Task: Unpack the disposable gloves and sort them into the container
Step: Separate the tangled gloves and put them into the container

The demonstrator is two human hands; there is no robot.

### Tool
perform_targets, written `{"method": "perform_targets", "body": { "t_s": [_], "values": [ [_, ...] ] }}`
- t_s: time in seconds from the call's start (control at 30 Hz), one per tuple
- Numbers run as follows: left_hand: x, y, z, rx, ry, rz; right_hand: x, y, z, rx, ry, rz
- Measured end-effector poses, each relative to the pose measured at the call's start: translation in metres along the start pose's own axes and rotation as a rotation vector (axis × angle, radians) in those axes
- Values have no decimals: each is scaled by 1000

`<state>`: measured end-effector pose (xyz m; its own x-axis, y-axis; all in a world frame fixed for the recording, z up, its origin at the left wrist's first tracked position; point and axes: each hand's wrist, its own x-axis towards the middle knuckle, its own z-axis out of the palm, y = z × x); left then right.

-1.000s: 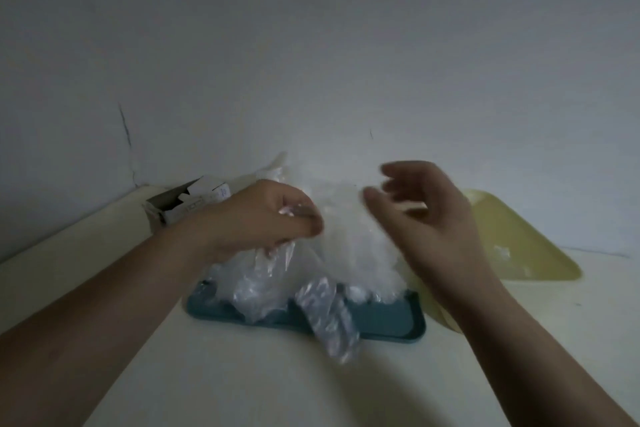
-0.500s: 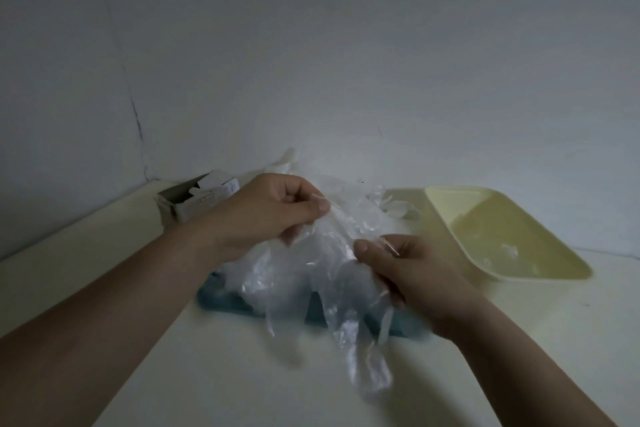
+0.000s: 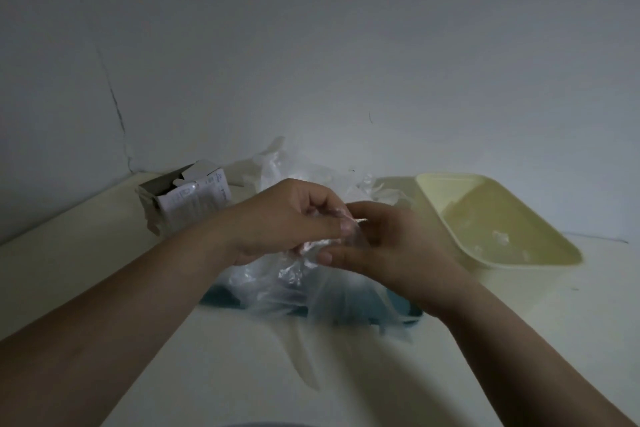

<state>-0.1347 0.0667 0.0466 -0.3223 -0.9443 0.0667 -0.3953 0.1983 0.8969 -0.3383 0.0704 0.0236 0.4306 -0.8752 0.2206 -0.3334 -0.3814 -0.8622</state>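
Left hand and right hand meet at frame centre, fingertips touching. Both have fingers curled narrow and pinch one clear glove between thumb and fingers. The glove hangs crumpled below the hands, its lower film blurred, over a teal tray. Only the tray's left and right ends show past the film and the right wrist. A pile of more clear gloves rises behind the hands, against the wall. An opened box stands just left of the pile, flaps up, near the left wall corner. The yellow container sits at right centre, apart from the right hand, with its near rim angled toward the lower right; a small pale scrap lies inside, kind not discernible. Bare table shows left of the box, between the forearms and below the container.
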Motion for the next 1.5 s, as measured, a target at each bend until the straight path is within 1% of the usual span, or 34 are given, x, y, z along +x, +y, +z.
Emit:
{"method": "perform_targets", "body": {
  "t_s": [0.07, 0.1, 0.2, 0.3, 0.37, 0.4, 0.43, 0.5, 0.53, 0.6, 0.67, 0.77, 0.83, 0.93, 1.0, 1.03, 1.1, 1.17, 1.23, 1.27, 1.3, 1.4, 1.5],
  "values": [
    [1, 0, 4, 22, 10, 19, 3, 7, 4, 184, 13, 48],
    [1, -1, 4, 47, 38, 25, 2, 10, 4, 198, 26, 77],
    [6, -7, 2, 62, 141, 5, 5, 24, 1, 94, -2, 127],
    [15, -14, -7, 39, 274, -7, 9, 34, -5, 94, 11, 189],
    [20, -26, -17, 160, 392, 11, 14, 41, -6, 61, 13, 231],
    [21, -35, -24, 294, 417, 7, 16, 45, -4, 70, 9, 246],
    [20, -44, -29, 463, 403, -24, 19, 45, -1, 95, 9, 254],
    [13, -64, -36, 789, 323, -147, 26, 46, 9, 136, -5, 242],
    [10, -75, -38, 874, 295, -191, 30, 47, 15, 138, -14, 232],
    [3, -90, -38, 927, 260, -230, 40, 51, 27, 117, -21, 229],
    [-2, -104, -37, 925, 232, -244, 51, 54, 36, 101, 5, 262],
    [-5, -119, -35, 858, 269, -194, 64, 62, 40, 71, 80, 285],
    [-3, -122, -38, 803, 294, -157, 66, 64, 39, 66, 90, 283],
    [2, -126, -44, 727, 306, -155, 60, 66, 38, 40, 28, 258],
    [3, -123, -50, 664, 337, -120, 51, 62, 34, 53, -26, 221],
    [3, -119, -53, 615, 379, -92, 48, 59, 32, 88, -60, 197],
    [4, -103, -59, 525, 562, -12, 41, 48, 27, 160, -115, 146],
    [3, -79, -63, 467, 767, 81, 38, 36, 25, 189, -106, 89],
    [2, -54, -65, 367, 869, 138, 38, 24, 23, 137, -62, -1],
    [1, -42, -65, 282, 869, 126, 38, 18, 21, 81, -44, -61],
    [0, -32, -64, 158, 830, 73, 37, 14, 18, 15, -24, -132],
    [-8, -6, -57, -200, 586, -120, 37, -1, 5, -251, 63, -324],
    [-12, 1, -49, -406, 379, -157, 38, -3, -8, -428, 67, -458]
  ]
}}
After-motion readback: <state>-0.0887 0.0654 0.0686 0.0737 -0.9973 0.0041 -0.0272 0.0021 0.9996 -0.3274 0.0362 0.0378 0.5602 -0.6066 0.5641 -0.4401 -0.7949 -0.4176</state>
